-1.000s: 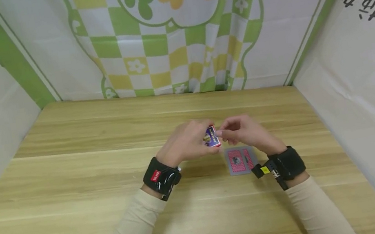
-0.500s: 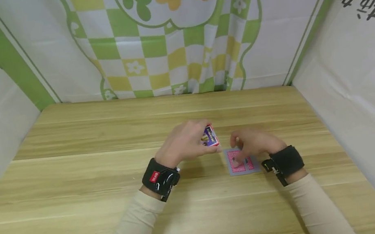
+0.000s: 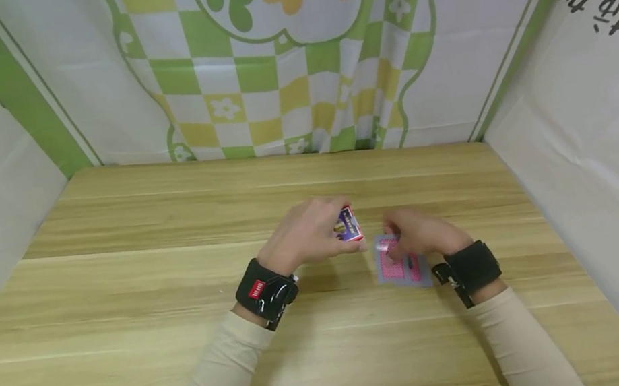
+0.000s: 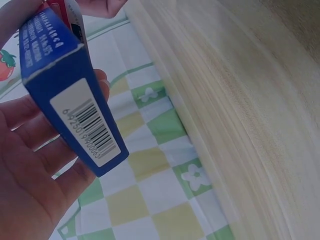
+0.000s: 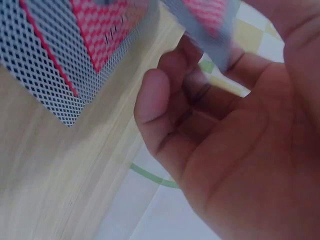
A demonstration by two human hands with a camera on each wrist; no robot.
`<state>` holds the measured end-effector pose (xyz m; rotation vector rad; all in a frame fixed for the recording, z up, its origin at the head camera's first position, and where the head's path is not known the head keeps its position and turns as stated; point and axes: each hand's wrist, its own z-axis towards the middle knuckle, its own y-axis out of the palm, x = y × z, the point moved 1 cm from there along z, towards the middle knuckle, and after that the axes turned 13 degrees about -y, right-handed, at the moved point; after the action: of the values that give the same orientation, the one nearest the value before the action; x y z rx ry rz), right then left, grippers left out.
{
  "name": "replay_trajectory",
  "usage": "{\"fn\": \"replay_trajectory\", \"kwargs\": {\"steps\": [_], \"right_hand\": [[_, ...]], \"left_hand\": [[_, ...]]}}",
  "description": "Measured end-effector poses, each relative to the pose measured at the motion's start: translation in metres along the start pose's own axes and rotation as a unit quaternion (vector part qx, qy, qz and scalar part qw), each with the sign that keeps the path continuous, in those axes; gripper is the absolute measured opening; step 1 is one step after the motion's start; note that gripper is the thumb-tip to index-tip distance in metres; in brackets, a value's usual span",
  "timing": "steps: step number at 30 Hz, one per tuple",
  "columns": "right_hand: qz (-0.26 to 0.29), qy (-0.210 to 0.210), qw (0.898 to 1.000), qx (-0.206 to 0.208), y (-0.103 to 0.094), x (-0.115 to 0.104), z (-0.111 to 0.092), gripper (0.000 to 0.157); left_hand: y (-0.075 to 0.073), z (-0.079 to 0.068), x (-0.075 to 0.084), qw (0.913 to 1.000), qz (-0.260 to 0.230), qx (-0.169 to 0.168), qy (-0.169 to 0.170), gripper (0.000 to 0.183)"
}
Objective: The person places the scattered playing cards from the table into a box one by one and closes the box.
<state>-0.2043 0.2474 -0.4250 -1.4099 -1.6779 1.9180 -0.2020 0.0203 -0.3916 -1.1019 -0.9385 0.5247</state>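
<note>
In the head view my left hand (image 3: 302,232) grips a small blue playing-card box (image 3: 347,225) with red edges above the table. The left wrist view shows the box's blue end with a white barcode label (image 4: 90,125), fingers behind it. To the right, my right hand (image 3: 425,232) pinches red-and-grey-backed playing cards (image 3: 390,263), thumb on their backs. They look slightly tilted and blurred. In the right wrist view one card (image 5: 107,35) is at upper left and a card corner (image 5: 212,22) shows near the fingers. How many cards are held is unclear.
The wood-grain table (image 3: 137,304) spreads out under both hands. A green-and-yellow checked curtain (image 3: 259,78) hangs at its back edge. White printed panels (image 3: 599,124) stand along the left and right sides.
My right hand has come away from the box, down to the cards on the table, and now shifts and tilts them. My left hand and the box stay almost still.
</note>
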Motion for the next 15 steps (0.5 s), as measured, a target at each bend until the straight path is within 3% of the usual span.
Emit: {"fn": "replay_trajectory", "kwargs": {"steps": [9,12,15], "right_hand": [[0.023,-0.069,0.997,0.004,-0.006,0.001,0.000,0.011],[0.086,-0.058,0.993,0.052,-0.016,-0.002,-0.005,0.009],[0.174,-0.030,0.976,0.129,-0.027,-0.008,-0.010,0.023]], "left_hand": [[0.000,-0.001,0.000,0.9996,0.026,-0.001,-0.009,0.071],[0.001,0.000,0.000,0.9997,0.023,0.001,-0.010,0.070],[0.001,0.000,0.000,0.9998,0.019,0.003,-0.012,0.068]]}}
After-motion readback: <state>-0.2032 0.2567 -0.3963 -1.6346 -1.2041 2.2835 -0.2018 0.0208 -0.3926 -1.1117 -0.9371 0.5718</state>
